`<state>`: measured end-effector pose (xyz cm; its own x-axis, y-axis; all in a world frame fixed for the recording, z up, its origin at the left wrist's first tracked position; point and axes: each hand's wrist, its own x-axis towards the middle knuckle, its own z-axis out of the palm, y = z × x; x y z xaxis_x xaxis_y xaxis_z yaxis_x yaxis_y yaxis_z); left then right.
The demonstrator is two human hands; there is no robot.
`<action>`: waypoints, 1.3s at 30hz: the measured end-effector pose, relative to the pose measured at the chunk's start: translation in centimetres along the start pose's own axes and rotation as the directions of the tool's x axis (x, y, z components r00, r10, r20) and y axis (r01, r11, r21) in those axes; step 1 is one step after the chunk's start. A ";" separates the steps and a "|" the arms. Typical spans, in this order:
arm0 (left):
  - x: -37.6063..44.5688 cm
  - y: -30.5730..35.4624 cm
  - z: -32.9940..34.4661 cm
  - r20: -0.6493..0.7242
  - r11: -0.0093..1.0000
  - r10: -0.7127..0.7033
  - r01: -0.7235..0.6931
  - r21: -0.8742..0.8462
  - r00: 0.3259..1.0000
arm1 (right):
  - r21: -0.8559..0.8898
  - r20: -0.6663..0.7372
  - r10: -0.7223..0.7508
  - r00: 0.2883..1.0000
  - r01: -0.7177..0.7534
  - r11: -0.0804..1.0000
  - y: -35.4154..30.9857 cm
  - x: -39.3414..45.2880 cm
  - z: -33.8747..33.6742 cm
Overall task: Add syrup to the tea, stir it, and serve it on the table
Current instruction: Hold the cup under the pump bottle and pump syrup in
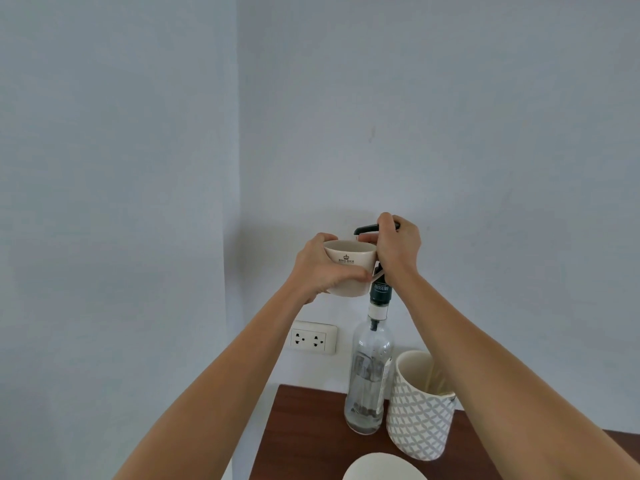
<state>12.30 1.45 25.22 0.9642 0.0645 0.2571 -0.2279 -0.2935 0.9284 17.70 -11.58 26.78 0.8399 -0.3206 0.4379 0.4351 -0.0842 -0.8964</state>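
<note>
Cup (349,268) is in my left hand (320,268), lifted well clear of the table (304,434). Fingers wrap the near-left side, thumb across the lower front wall, so the grip is closed around the body of the cup, not a handle. Cup is upright, rim level, printed logo facing me. Can't see inside it from this angle, so no read on the tea level.

Cup sits just left of the pump head (372,228) on the syrup bottle (369,375); the black spout points left and ends above the cup's far-right rim. Bottle stands on the table against the wall, clear glass, looks nearly empty.

Right hand (398,245) is on top of the pump, fingers curled over the head, palm down, wrist bent, forearm coming up from lower right. Hand is closed on the pump. Whether the plunger is pressed down, I can't tell.

Both arms extended forward and up, roughly parallel.

Patterned holder (420,407) stands just right of the bottle, nearly touching. White dish (382,467) edge at the bottom of frame. Wall socket (313,337) left of the bottle.
</note>
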 end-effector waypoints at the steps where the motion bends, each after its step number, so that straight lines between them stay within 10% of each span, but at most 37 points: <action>1: -0.1 -0.1 0.0 -0.003 1.000 -0.002 0.002 -0.001 1.000 | 0.000 0.002 0.001 1.000 -0.001 1.000 -0.1 0.0 0.0; 20: -4.5 -0.8 0.6 -0.010 0.991 0.135 -0.134 0.020 0.991 | -0.203 -0.045 -0.140 0.989 0.128 0.971 0.0 -7.0 -3.9; 39: -16.3 -14.0 8.9 0.295 0.992 0.123 -0.125 -0.013 0.948 | -0.090 0.046 0.347 0.937 -0.342 0.935 12.4 -20.1 -14.2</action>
<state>0.98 -3.94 5.67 0.9257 -0.2561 0.2786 -0.3480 -0.2870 0.8925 1.59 -19.62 5.90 0.9526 -0.2864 0.1025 0.0907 -0.0543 -0.9944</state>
